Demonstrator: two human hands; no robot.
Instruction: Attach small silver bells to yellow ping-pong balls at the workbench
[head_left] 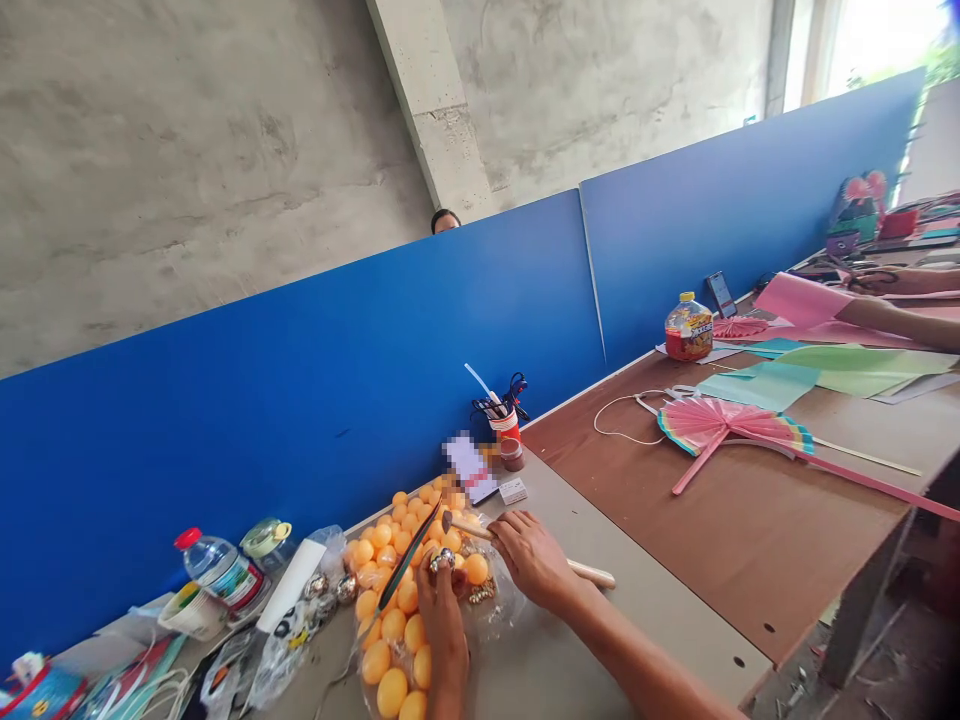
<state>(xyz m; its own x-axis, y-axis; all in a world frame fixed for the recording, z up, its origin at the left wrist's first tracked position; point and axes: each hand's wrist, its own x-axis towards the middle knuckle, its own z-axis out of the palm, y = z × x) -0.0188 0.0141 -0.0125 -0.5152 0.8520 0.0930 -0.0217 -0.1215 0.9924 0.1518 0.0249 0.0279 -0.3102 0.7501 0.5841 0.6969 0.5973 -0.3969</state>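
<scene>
A silver ball is pinched up by the left hand to meet the wooden stick gripped by the right hand

Craft workshop: bare concrete walls, blue partitions, paper fans.

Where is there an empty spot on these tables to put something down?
The grey table is bare right of the right hand and wooden stick, out to its front edge. The brown table is bare between the pink fan and its near edge. Crowded at the left: orange balls, the left hand pinching a silver ball, a water bottle.
</scene>
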